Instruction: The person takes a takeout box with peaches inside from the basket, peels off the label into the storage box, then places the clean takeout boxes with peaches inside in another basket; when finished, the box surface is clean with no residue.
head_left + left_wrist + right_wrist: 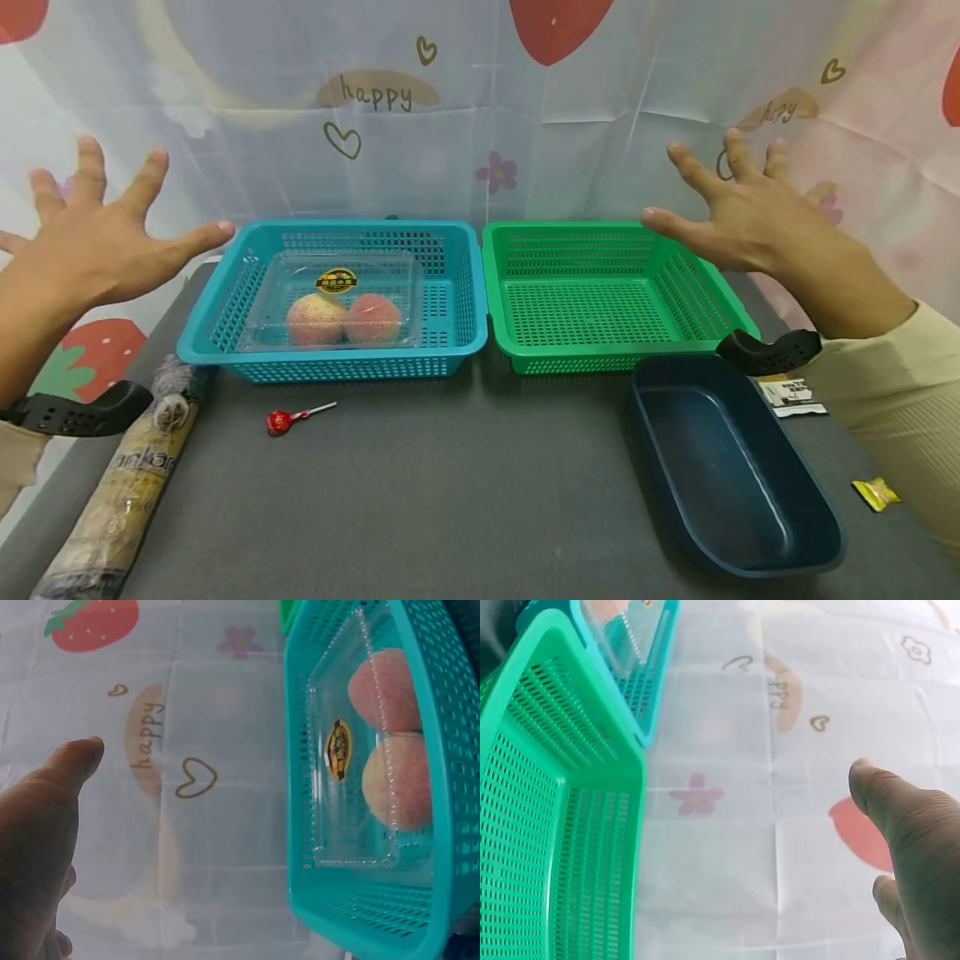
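My left hand (101, 237) is raised at the left with its fingers spread, holding nothing. Nearest to it is a blue plastic basket (367, 369), its rim just right of the thumb in the head view. Inside that basket lies a clear plastic box (296, 271) with a black-and-gold label and two peaches (372, 319). On the other side my right hand (757, 212) is also raised, fingers spread and holding nothing. Its thumb appears over the back right corner of a green plastic basket (600, 365), which holds nothing. Both wrists wear a black strap mount.
A dark blue tray (720, 467) stands at the front right. A red lollipop (280, 422) lies before the blue basket. Small yellow (876, 493) and white packets (791, 395) are near the right sleeve. A long wrapped roll (142, 467) lies along the left edge; a printed curtain (480, 108) hangs behind.
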`<state>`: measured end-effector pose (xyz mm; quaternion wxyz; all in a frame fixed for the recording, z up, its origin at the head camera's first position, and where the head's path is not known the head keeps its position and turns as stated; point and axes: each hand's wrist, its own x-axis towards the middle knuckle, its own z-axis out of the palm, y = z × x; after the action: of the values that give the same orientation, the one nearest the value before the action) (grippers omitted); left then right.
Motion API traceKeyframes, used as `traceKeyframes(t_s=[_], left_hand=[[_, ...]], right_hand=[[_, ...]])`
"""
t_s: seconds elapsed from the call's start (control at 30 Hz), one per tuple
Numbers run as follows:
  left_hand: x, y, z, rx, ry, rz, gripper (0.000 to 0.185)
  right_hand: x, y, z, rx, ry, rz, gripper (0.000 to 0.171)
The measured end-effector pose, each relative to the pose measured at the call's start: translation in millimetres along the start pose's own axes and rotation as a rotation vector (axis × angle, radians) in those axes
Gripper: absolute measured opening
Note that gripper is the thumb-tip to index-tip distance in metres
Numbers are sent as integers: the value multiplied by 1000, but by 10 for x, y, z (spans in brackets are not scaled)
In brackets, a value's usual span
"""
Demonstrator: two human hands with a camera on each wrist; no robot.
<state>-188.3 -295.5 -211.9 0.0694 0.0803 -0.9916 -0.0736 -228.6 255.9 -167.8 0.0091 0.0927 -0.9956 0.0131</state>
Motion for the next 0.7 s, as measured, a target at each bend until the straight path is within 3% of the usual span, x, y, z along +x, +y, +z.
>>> traceKeyframes(t_s=[0.7], left_hand=[[-147,-135,298,-79,-13,29,98]], right_hand=[[216,-355,-39,40,5,-102,85]])
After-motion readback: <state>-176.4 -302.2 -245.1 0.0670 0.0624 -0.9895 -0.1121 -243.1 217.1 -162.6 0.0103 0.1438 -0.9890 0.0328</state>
